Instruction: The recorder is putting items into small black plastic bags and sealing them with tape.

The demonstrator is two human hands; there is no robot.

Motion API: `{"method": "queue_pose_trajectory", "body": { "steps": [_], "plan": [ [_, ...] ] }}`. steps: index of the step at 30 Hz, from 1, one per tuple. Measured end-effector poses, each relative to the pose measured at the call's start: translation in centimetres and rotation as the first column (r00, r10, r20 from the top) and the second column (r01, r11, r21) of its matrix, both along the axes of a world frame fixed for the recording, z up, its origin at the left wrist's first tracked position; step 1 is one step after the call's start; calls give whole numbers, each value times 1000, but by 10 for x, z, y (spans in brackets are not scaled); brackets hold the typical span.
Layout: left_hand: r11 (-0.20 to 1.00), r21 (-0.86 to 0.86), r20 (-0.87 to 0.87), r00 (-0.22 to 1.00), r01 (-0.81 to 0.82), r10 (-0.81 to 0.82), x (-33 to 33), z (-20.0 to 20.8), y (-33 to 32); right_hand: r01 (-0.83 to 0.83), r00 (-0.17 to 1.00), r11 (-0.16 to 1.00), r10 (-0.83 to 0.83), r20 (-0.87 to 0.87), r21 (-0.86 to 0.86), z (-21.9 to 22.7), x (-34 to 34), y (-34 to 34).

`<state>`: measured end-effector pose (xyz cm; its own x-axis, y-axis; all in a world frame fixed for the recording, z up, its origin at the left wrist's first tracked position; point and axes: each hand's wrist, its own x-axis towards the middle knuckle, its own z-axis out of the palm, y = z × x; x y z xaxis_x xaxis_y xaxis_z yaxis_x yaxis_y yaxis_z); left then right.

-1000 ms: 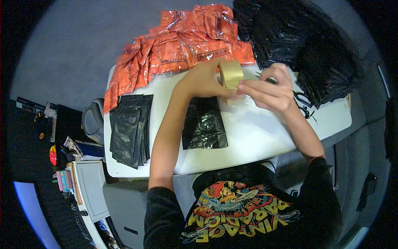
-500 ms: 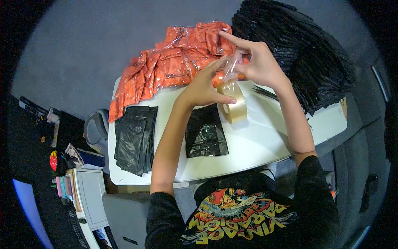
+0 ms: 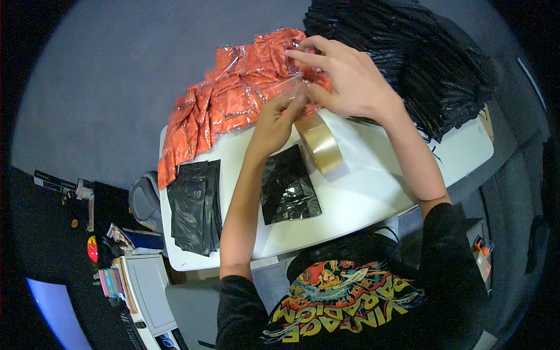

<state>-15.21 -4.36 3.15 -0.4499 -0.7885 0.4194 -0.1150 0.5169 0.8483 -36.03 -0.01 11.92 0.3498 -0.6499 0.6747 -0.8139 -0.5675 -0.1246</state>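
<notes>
My left hand (image 3: 277,121) is closed in a pinch on a clear piece that looks like a strip of tape (image 3: 296,79). Just to its right, my right hand (image 3: 353,79) hovers with fingers stretched out and apart, its thumb close to the strip. Below both hands a wide roll of tan packing tape (image 3: 324,150) stands on edge on the white table. Left of the roll lies a flat black plastic bag (image 3: 290,186) with a shiny clear patch on its lower half. Whether the strip still joins the roll is hidden by my left hand.
Orange items in clear bags (image 3: 233,99) are heaped along the far left of the white table (image 3: 373,181). A large pile of black plastic bags (image 3: 408,64) covers the far right. Several black bags (image 3: 195,207) are stacked at left. A grey chair (image 3: 146,198) stands beyond the left edge.
My left hand has come off the tape roll and closed into a pinch. My right hand's fingers have opened and shifted slightly left. The whole view has turned a little.
</notes>
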Motion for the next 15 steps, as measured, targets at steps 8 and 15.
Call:
{"method": "queue_pose_trajectory", "body": {
  "steps": [8,15],
  "plan": [
    [997,78,76,997,23,-29,6,7,7,-105,898,933,-60,435,345,-2,-69,72],
    [987,39,13,987,158,-159,9,10,1,477,877,703,-344,-335,528,-95,-145,108]
  ]
}}
